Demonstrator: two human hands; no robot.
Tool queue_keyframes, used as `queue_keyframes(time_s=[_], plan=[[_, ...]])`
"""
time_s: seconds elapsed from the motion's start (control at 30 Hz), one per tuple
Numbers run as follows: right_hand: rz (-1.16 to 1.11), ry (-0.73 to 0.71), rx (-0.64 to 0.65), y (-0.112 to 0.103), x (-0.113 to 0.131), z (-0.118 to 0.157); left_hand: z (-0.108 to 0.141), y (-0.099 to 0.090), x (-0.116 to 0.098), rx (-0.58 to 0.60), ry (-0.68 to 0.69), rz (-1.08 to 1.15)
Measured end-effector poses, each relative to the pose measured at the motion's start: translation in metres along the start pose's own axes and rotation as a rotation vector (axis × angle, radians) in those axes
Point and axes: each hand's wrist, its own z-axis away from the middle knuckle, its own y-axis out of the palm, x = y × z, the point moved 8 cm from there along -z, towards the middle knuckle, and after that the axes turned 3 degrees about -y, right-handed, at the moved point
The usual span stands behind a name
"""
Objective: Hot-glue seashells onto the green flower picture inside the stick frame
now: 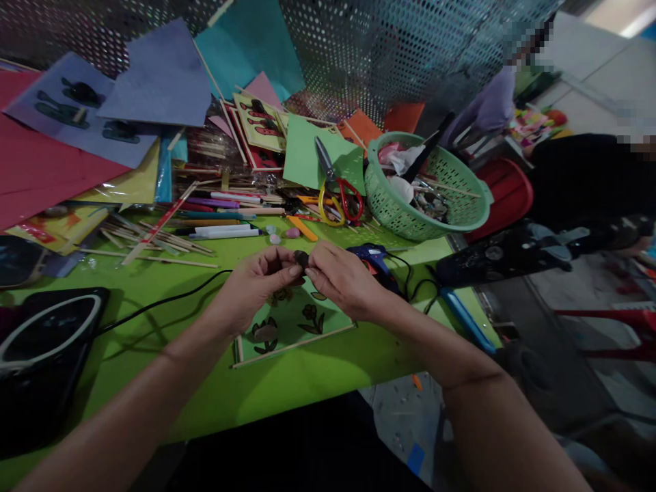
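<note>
Both hands meet over a green sheet (pixel 287 338) that has wooden sticks along its edges and dark flower shapes drawn on it. Between the fingertips is a small dark stone (pixel 301 259). My left hand (pixel 261 277) pinches it from the left, thumb and forefinger closed. My right hand (pixel 341 277) closes on its other side, its fingers covering part of it. A flat stone (pixel 265 333) lies on the flower at the sheet's lower left. Just right of my right hand lies a blue glue gun (pixel 373 258) with a black cord.
Scissors (pixel 333 181), pens (pixel 225 232) and loose sticks crowd the table's back. A green basket (pixel 425 212) of odds and ends stands at the right. A black device (pixel 51 355) with a white ring is at the left. Another person (pixel 589 191) is at the right.
</note>
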Motion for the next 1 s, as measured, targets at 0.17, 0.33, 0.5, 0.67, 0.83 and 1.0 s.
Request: queue_keyframes(time_s=[0.17, 0.33, 0.5, 0.67, 0.83, 1.0], plan=[[-0.008, 0.011, 0.002, 0.0022, -0.0035, 0.0004, -0.0018, -0.0015, 0.0034, -0.006, -0.026, 0.017], [-0.02, 0.013, 0.005, 0.0021, -0.0044, 0.0, -0.0016, -0.0031, 0.0022, -0.03, -0.01, -0.024], [0.014, 0.016, -0.003, 0.002, -0.0025, 0.0002, -0.0009, -0.0021, -0.0015, -0.019, 0.023, -0.047], [0.004, 0.016, 0.008, 0.0031, -0.0031, 0.0005, -0.0009, -0.0036, 0.0004, -0.035, 0.002, -0.035], [-0.02, 0.021, 0.006, 0.0017, -0.0044, 0.0003, -0.0007, -0.0027, -0.0019, -0.039, 0.004, -0.04], [-0.006, 0.032, 0.009, 0.0031, -0.0031, -0.0003, -0.0003, -0.0025, -0.0042, -0.041, 0.04, -0.068]])
